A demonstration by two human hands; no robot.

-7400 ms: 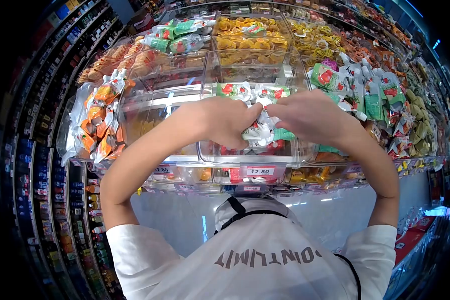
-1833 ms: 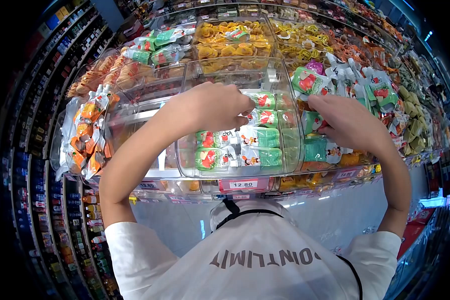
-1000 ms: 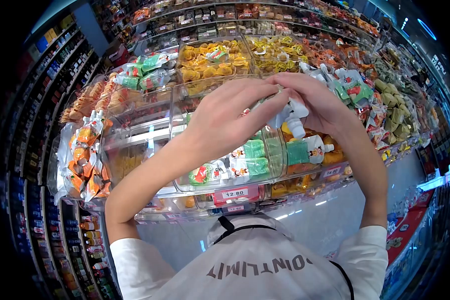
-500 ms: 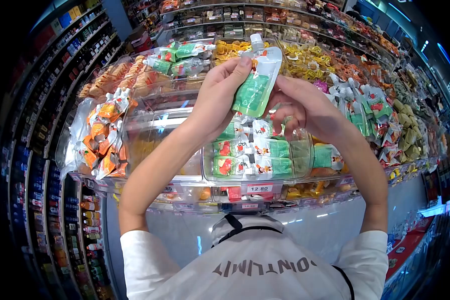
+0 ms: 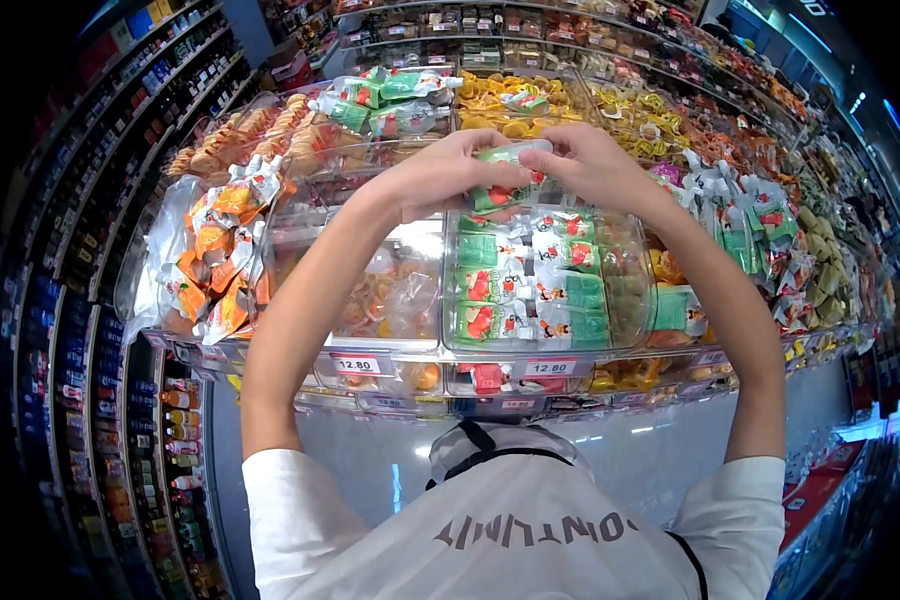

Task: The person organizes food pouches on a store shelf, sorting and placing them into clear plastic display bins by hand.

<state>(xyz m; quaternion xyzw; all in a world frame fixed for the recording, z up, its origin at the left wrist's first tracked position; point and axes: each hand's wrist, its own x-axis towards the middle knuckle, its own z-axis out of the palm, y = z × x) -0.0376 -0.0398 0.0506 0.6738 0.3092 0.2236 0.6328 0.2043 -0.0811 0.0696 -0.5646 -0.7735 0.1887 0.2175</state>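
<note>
A green and white pouch with a red fruit print (image 5: 505, 157) lies sideways between my hands, above the back of a clear bin. My left hand (image 5: 462, 172) is closed round its left end. My right hand (image 5: 585, 165) pinches its right end. Below them, the clear bin (image 5: 625, 310) holds rows of similar pouches (image 5: 570, 290), laid in two columns. A price label reading 12.80 (image 5: 550, 367) is on the bin's front edge.
Orange pouches (image 5: 220, 250) fill a bin at the left. More green pouches (image 5: 385, 95) lie at the back left, with others (image 5: 760, 210) piled at the right. Yellow packets (image 5: 560, 98) are behind my hands. A bin with small packets (image 5: 380, 300) stands left of the pouch rows.
The pouch has turned from upright to sideways, with its printed front now showing. My right hand has closed on it. More pouches show in the bin's rows as the view shifted.
</note>
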